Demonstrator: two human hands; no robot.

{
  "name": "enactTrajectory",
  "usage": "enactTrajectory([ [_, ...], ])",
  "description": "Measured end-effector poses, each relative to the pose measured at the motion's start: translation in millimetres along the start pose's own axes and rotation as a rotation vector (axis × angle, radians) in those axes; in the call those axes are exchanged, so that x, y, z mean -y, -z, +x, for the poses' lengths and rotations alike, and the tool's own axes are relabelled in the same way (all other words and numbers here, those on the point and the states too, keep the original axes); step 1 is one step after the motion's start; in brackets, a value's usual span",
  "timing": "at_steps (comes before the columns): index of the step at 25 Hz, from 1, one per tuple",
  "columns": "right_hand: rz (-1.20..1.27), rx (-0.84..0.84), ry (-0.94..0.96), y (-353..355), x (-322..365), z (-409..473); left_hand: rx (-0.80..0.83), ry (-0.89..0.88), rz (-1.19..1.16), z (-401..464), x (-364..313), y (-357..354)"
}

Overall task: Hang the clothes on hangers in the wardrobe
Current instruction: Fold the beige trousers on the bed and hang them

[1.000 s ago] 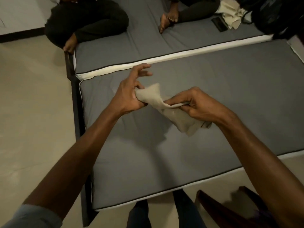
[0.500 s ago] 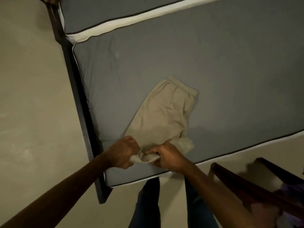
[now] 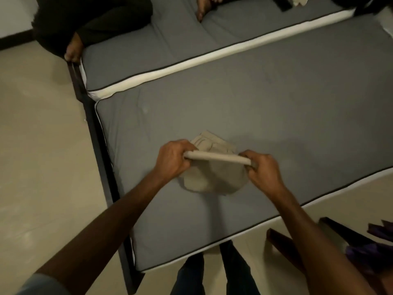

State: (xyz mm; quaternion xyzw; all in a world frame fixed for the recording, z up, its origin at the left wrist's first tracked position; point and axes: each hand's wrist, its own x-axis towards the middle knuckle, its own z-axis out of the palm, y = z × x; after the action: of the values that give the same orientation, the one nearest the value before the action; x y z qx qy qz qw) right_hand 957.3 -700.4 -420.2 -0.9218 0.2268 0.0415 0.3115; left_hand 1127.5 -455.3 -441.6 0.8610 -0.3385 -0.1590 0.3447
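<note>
A beige garment [image 3: 212, 177] hangs between my hands above the near grey mattress [image 3: 276, 116]. Its waistband is stretched flat and straight from hand to hand. My left hand [image 3: 173, 159] grips the waistband's left end, fingers curled round it. My right hand [image 3: 262, 170] grips the right end the same way. The rest of the cloth bunches below and behind the band. No hanger or wardrobe is in view.
A second grey mattress [image 3: 136, 58] lies beyond, with two seated people [image 3: 89, 20] on it. A dark bed frame [image 3: 95, 150] runs down the left side. A wooden chair [image 3: 297, 252] with purple cloth [image 3: 365, 250] stands at lower right. My legs [image 3: 212, 273] stand at the mattress's near edge.
The garment lay spread on the mattress with my hands at its near end. Now it is lifted, and my hands have moved apart, pulling the waistband taut.
</note>
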Motion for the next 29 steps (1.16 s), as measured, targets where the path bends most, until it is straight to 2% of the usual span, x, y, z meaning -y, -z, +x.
enactTrajectory([
  [3,0.084,-0.340,0.103,75,23,38,-0.194,0.044,-0.118,67,-60,45],
  [6,0.101,-0.700,0.273,128,40,53,-0.323,-0.056,-0.310,92,-110,80],
  [8,0.162,-0.839,0.344,143,53,42,-0.375,-0.137,-0.396,85,-132,92],
  [10,0.142,-0.892,0.406,141,67,15,-0.398,-0.201,-0.442,64,-135,95],
  [12,0.118,-0.845,0.474,119,73,-17,-0.400,-0.258,-0.411,37,-116,93],
  [15,0.075,-0.666,0.557,54,66,-69,-0.335,-0.253,-0.289,-24,-59,68],
  [18,-0.057,-0.293,0.496,-72,29,-110,-0.140,-0.198,0.000,-91,43,15],
  [19,-0.093,-0.099,0.442,-123,15,-119,-0.012,-0.192,0.149,-111,84,-6],
  [22,-0.231,0.483,0.295,-255,-18,-141,0.545,-0.128,0.547,-163,180,-71],
  [23,-0.264,0.624,0.210,-281,-23,-155,0.759,-0.025,0.663,-182,197,-86],
  [24,-0.250,0.676,0.109,-299,-28,-170,0.890,0.122,0.697,-203,210,-99],
  [25,-0.177,0.612,-0.002,-310,-31,-179,0.883,0.309,0.669,-219,220,-107],
  [27,0.062,0.296,-0.310,-322,-36,-181,0.618,0.609,0.484,-227,238,-115],
  [28,0.194,0.130,-0.517,-326,-44,-173,0.433,0.652,0.393,-222,245,-120],
  [29,0.346,0.013,-0.750,-328,-53,-162,0.318,0.673,0.315,-213,255,-124],
])
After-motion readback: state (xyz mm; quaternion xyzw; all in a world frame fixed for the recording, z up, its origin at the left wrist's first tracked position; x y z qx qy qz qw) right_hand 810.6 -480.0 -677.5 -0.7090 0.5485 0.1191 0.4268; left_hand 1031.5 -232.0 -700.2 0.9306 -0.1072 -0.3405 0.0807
